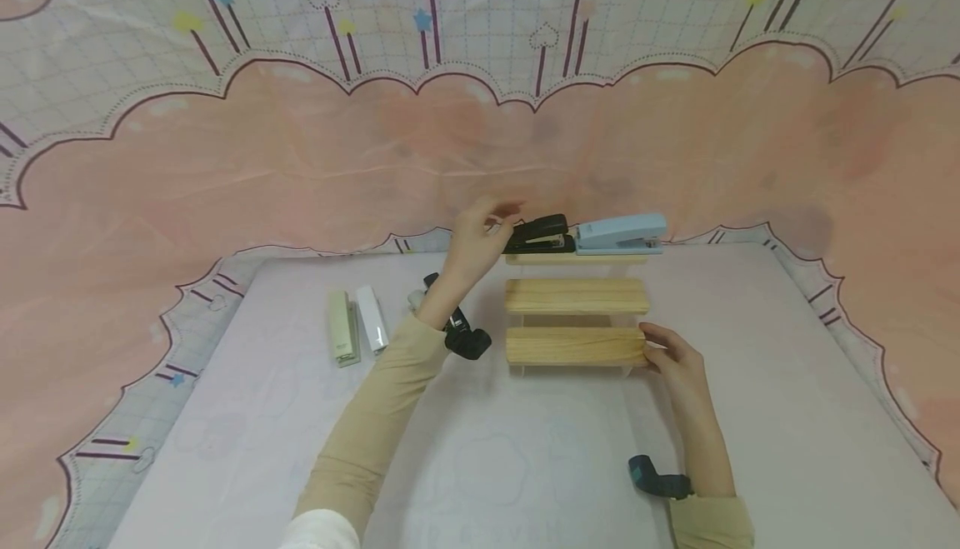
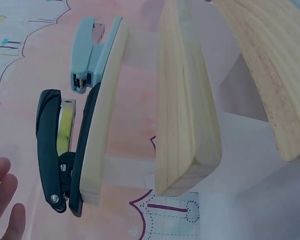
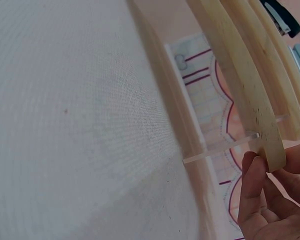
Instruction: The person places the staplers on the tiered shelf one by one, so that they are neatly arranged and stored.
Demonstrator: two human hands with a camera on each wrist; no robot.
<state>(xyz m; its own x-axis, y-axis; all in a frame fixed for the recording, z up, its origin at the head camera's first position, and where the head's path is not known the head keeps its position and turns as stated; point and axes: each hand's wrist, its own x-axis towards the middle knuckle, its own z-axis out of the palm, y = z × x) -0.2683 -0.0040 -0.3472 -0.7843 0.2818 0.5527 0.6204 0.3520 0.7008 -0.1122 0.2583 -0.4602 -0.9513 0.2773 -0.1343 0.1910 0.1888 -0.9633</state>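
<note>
A black stapler point(image 1: 542, 235) and a light blue stapler point(image 1: 621, 234) lie end to end on the top plank point(image 1: 576, 259) of a three-tier wooden stand. My left hand point(image 1: 480, 237) is at the black stapler's left end. In the left wrist view, its fingers point(image 2: 4, 182) are spread and apart from that stapler. At the stand's front, my right hand point(image 1: 675, 361) pinches the right end of the lowest plank point(image 1: 573, 347). The right wrist view shows thumb and fingers on both sides of this plank's end point(image 3: 270, 150).
A pale green stapler point(image 1: 342, 328) and a white stapler point(image 1: 372, 320) lie on the white table point(image 1: 480, 457), left of my left forearm. The middle plank point(image 1: 576, 296) is bare. Clear supports point(image 3: 220, 147) hold the planks. A patterned cloth point(image 1: 465, 141) hangs behind.
</note>
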